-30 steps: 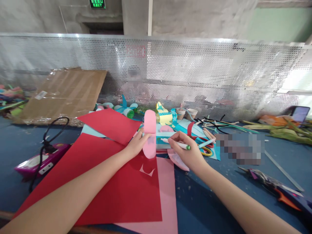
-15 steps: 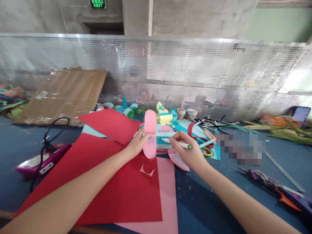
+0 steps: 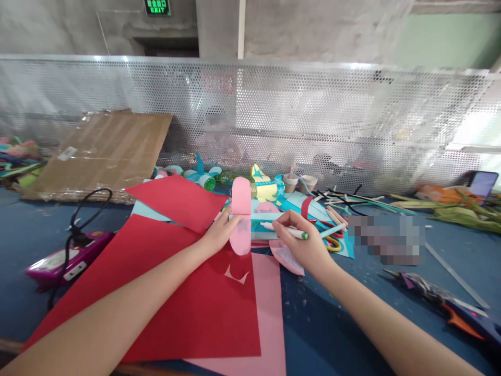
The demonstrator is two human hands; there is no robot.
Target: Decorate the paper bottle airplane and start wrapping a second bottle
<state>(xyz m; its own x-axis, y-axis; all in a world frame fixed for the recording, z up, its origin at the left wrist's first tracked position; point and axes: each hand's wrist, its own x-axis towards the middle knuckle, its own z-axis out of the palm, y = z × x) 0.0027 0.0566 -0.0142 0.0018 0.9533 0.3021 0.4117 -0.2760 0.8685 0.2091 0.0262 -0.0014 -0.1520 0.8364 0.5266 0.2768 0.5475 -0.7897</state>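
In the middle of the head view, an upright pink paper strip (image 3: 241,196) with rounded ends has a crease across it. My left hand (image 3: 219,231) grips the strip at that crease from the left; some of its fingers are hidden. Close by on the right, my right hand (image 3: 295,235) is closed around a white marker pen (image 3: 289,230) with a green end. The pen's tip points left toward a light blue piece (image 3: 268,219) beside the strip. A curved pink paper piece (image 3: 287,256) lies below the right hand.
Red paper sheets (image 3: 188,313) cover the left front, over a pink sheet (image 3: 270,313). Yellow-handled scissors (image 3: 334,244) lie right of the hand. A glue gun (image 3: 442,303) sits far right, a purple power strip (image 3: 74,258) left. Behind stand paper-covered bottles (image 3: 266,186) and paper cups (image 3: 308,183).
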